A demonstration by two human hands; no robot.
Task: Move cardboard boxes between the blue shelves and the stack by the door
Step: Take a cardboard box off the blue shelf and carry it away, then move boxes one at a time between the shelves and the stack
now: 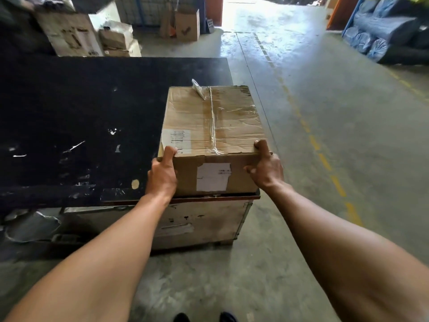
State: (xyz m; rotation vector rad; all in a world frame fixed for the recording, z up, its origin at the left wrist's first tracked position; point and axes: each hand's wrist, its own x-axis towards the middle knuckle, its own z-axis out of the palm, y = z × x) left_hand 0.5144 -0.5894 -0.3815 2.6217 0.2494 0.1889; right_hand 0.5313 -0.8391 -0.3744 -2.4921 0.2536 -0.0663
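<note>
A taped brown cardboard box [212, 126] with white labels sits on the near right corner of a big crate with a black top [92, 117]. My left hand [162, 175] grips the box's near left corner, thumb on the top edge. At the near right corner my right hand [267, 168] grips it the same way, thumb on top and fingers curled against the front face. More cardboard boxes [186, 25] stand by the bright doorway [253, 10] at the back. A blue shelf [380, 29] at the far right holds wrapped rolls.
The crate's pale side wall [197, 224] faces me. Worn boxes [72, 36] are piled behind the crate at the left. To the right runs a concrete aisle with a dashed yellow line [325, 161]. My shoe tips [204, 317] show at the bottom.
</note>
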